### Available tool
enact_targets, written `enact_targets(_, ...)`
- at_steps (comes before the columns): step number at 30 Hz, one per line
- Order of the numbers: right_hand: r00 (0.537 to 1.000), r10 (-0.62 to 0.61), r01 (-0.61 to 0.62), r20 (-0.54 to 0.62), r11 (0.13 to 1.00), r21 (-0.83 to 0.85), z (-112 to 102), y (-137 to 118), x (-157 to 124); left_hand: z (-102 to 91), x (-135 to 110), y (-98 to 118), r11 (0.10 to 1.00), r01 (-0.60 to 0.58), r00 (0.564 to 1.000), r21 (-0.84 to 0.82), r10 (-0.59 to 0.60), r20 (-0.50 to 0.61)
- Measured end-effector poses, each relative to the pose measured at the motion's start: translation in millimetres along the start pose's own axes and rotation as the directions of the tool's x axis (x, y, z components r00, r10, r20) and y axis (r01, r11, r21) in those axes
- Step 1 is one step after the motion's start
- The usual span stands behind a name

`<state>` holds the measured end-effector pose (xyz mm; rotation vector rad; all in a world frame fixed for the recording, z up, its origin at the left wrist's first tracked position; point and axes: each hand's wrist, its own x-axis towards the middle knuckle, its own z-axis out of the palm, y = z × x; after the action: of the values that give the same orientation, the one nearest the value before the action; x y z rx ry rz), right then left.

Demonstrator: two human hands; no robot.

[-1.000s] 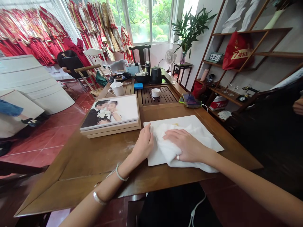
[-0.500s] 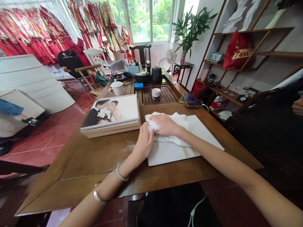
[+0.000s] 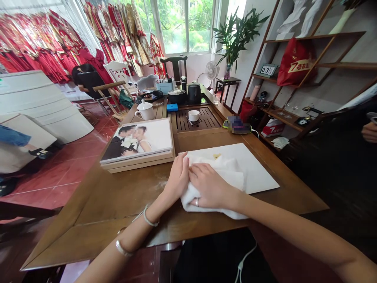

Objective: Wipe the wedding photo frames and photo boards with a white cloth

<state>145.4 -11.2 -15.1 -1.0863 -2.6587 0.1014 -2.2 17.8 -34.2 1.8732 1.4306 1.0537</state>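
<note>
A white board [image 3: 259,173] lies flat on the wooden table in front of me. My right hand [image 3: 210,186], with a ring on one finger, presses a bunched white cloth [image 3: 232,177] onto the board's near left part. Part of the cloth hangs past the board's near edge. At the board's left edge, my left hand [image 3: 178,177] grips it with the fingers together and the thumb beside the cloth. A small yellowish mark [image 3: 217,156] shows on the board just beyond the cloth. The fingertips of my left hand are partly hidden.
Left of the board lies a stack of framed panels with a couple's photo [image 3: 144,141] on top. Behind are a lidded mug [image 3: 145,110], a slatted tea tray [image 3: 182,122] with a white cup [image 3: 193,115], and a phone [image 3: 239,125] on a cable. A person's hand [image 3: 369,131] shows far right.
My right hand has drawn the cloth toward me, from the board's far part to its near edge. The yellowish mark at the far side is now uncovered. My left hand stays nearly in place.
</note>
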Motion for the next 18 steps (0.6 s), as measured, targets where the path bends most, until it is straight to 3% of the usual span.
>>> enact_targets(3, 0.996, -0.083, 0.084, 0.029, 0.996, -0.036, -4.6, -8.0, -25.5, 0.4, 0.3, 0.2, 1.000, 0.020, 1.000, -0.005, -0.020, 0.016)
enact_targets(8, 0.987, -0.162, 0.163, 0.014, 0.985, -0.064, -10.3, 1.8, -61.8, 4.4, -2.9, -3.6, 0.986, -0.093, 0.991, 0.135, 0.079, 0.104)
enact_targets(13, 0.993, -0.017, 0.013, -0.121, 0.999, -0.031, -18.2, 39.4, -94.0, 6.8, -7.1, -13.1, 0.977, -0.095, 0.988, 0.192, 0.068, 0.141)
enact_targets(18, 0.977, 0.136, -0.139, -0.166, 0.990, -0.004, -25.3, 89.3, -124.4, 6.2, -8.9, -17.1, 0.956, -0.153, 0.974, 0.250, 0.104, 0.199)
